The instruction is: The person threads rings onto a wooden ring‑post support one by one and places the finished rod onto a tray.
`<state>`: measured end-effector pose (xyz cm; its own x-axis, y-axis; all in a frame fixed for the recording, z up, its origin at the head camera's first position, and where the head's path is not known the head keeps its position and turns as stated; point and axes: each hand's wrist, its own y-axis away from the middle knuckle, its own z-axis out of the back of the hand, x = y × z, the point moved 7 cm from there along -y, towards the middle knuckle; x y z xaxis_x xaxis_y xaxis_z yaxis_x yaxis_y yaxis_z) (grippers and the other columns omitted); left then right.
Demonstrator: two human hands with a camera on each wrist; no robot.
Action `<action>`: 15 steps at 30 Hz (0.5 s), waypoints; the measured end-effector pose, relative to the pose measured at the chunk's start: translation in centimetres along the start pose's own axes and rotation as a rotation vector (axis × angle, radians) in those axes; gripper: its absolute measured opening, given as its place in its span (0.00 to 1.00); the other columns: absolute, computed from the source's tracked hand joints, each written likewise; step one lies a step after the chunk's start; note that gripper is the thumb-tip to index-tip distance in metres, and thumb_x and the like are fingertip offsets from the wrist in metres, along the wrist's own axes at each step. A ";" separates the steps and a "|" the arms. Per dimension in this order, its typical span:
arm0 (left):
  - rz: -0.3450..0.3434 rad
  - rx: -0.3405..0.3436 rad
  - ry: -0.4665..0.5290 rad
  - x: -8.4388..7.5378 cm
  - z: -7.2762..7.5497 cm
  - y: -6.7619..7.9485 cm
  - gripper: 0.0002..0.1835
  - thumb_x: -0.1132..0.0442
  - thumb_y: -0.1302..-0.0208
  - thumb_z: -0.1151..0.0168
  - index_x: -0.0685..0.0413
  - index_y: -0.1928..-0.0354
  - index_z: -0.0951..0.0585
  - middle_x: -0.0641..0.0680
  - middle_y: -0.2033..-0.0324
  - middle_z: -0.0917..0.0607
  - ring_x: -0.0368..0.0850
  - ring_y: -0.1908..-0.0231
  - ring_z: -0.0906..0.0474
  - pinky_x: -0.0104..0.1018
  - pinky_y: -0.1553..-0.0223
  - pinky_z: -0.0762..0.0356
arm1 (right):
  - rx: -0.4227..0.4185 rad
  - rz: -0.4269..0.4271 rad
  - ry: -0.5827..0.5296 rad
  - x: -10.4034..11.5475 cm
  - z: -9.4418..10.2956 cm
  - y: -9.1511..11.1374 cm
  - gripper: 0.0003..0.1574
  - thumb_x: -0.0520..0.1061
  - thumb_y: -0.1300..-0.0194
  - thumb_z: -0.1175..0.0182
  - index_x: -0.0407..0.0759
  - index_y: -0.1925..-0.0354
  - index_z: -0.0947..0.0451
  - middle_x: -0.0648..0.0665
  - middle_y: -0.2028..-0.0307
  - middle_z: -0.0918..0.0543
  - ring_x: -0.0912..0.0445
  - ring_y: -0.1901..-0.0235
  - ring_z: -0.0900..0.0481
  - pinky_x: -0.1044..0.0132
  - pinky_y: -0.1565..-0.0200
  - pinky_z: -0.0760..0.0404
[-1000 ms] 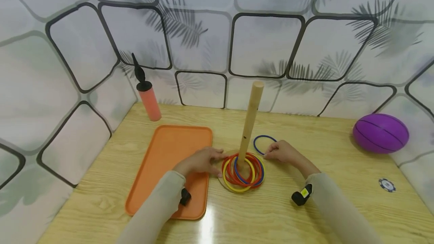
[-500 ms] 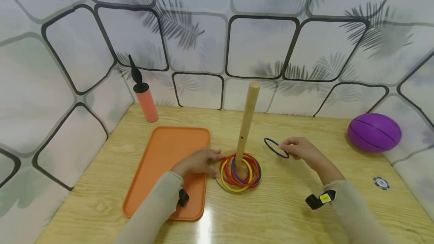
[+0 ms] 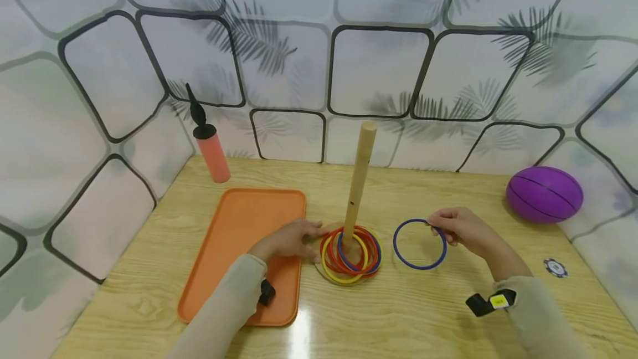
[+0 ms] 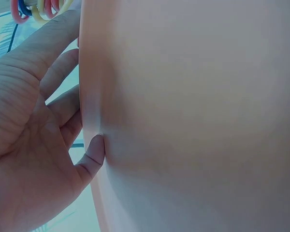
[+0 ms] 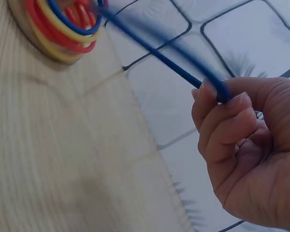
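Note:
My right hand pinches a thin blue ring between thumb and fingers; the ring hangs above the table, right of the wooden post. In the right wrist view the blue ring shows nearly edge-on. Red, yellow and blue rings lie stacked round the foot of the post on its round base. On the left, my left hand reaches over the right rim of an orange tray, its fingers spread and fingertips right at the base's edge. The left wrist view shows a fingertip against the tray.
A pink and black hand pump stands at the back left near the wall. A purple ball rests at the right, with a blue and white round chip in front of it. A patterned wall bounds the table.
My right hand has lifted the blue ring and carried it to the right, away from the post. The ring now turns its face toward the head view. The left hand has stayed at the base.

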<state>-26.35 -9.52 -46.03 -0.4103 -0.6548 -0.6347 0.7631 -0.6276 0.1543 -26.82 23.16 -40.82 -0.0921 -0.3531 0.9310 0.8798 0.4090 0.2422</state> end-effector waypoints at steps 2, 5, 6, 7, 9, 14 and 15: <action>0.000 -0.002 0.000 0.0 0.0 0.0 0.39 0.52 0.50 0.27 0.48 0.34 0.29 0.57 0.32 0.37 0.58 0.32 0.45 0.53 0.34 0.48 | -0.002 0.023 -0.021 0.8 0.3 0.5 0.13 0.45 0.29 0.48 0.44 0.68 0.20 0.51 0.77 0.22 0.64 0.85 0.35 0.72 0.81 0.33; 0.001 -0.001 0.007 -0.1 0.0 0.0 0.39 0.53 0.50 0.27 0.48 0.34 0.29 0.57 0.32 0.37 0.58 0.32 0.45 0.53 0.34 0.48 | 0.003 0.055 -0.059 2.3 0.6 1.1 0.15 0.43 0.28 0.49 0.46 0.68 0.18 0.52 0.77 0.22 0.65 0.85 0.34 0.73 0.82 0.33; 0.002 -0.001 0.012 -0.1 0.0 0.0 0.39 0.53 0.50 0.27 0.48 0.34 0.29 0.57 0.32 0.36 0.58 0.32 0.45 0.54 0.34 0.48 | 0.004 0.066 -0.069 2.9 0.7 1.3 0.15 0.43 0.28 0.50 0.47 0.69 0.18 0.52 0.78 0.22 0.66 0.86 0.34 0.74 0.82 0.33; 0.001 -0.001 0.018 -0.1 0.0 0.1 0.39 0.53 0.50 0.27 0.49 0.34 0.29 0.58 0.32 0.36 0.59 0.32 0.45 0.54 0.34 0.48 | 0.006 0.075 -0.082 3.6 0.9 1.5 0.16 0.42 0.28 0.50 0.47 0.69 0.17 0.53 0.78 0.22 0.66 0.86 0.34 0.74 0.82 0.33; 0.008 0.000 0.033 -0.1 0.0 0.1 0.39 0.54 0.50 0.27 0.49 0.34 0.29 0.58 0.32 0.36 0.59 0.32 0.46 0.54 0.34 0.48 | 0.014 0.090 -0.100 5.1 1.1 1.8 0.17 0.42 0.27 0.51 0.47 0.69 0.17 0.53 0.78 0.22 0.67 0.86 0.34 0.75 0.83 0.33; 0.021 0.000 0.061 0.0 0.0 0.1 0.38 0.54 0.50 0.27 0.47 0.35 0.29 0.57 0.32 0.36 0.58 0.32 0.46 0.54 0.34 0.48 | -0.012 0.134 -0.124 9.3 1.6 2.7 0.17 0.41 0.28 0.51 0.45 0.69 0.17 0.52 0.79 0.21 0.67 0.88 0.33 0.76 0.85 0.33; 0.023 0.001 0.063 0.1 0.0 0.0 0.38 0.55 0.50 0.27 0.47 0.35 0.29 0.56 0.32 0.36 0.58 0.32 0.46 0.53 0.34 0.48 | -0.022 0.149 -0.130 10.2 1.6 2.9 0.17 0.40 0.28 0.51 0.44 0.69 0.17 0.51 0.79 0.21 0.67 0.88 0.34 0.76 0.85 0.33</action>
<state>-26.33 -9.58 -46.09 -0.3600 -0.6416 -0.6773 0.7718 -0.6127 0.1701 -26.01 22.12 -30.20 -0.0180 -0.1779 0.9839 0.8981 0.4297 0.0942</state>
